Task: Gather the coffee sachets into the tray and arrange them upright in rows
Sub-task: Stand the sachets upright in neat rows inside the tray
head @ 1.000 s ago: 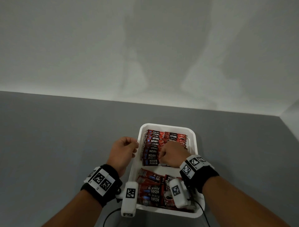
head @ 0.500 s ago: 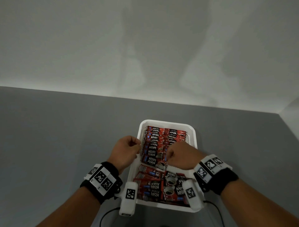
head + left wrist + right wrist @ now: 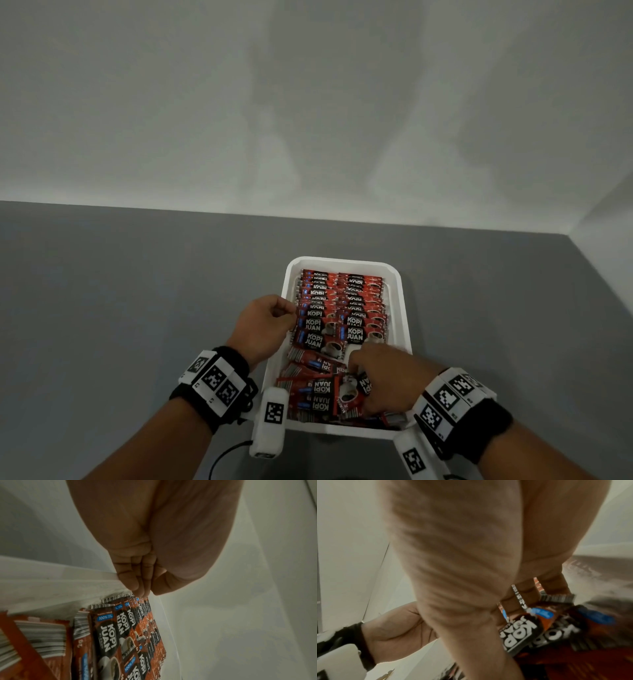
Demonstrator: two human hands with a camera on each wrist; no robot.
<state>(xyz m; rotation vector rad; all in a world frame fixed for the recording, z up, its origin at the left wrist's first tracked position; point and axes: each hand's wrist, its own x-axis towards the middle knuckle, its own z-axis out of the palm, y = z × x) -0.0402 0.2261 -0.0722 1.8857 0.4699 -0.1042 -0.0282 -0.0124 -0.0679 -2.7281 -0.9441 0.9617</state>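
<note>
A white tray [image 3: 399, 308] sits on the grey table. Its far part holds two rows of upright red and black coffee sachets [image 3: 342, 308]. Loose sachets [image 3: 318, 390] lie in a heap in the near part. My left hand [image 3: 274, 318] is curled into a fist at the tray's left rim, beside the left row [image 3: 120, 628], and I see nothing in it. My right hand [image 3: 373, 387] is down in the near right of the heap. Its fingers [image 3: 527, 588] curl round loose sachets [image 3: 520, 630], whose edges show between them.
The grey table [image 3: 137, 308] stretches wide to the left of the tray and beyond it. A white wall [image 3: 308, 102] closes the far side, and a side wall [image 3: 609, 222] closes the right. A black cable [image 3: 222, 459] runs by my left wrist.
My right hand has drawn back from the near end of the upright rows into the loose heap at the tray's near end. The left hand has stayed at the left rim.
</note>
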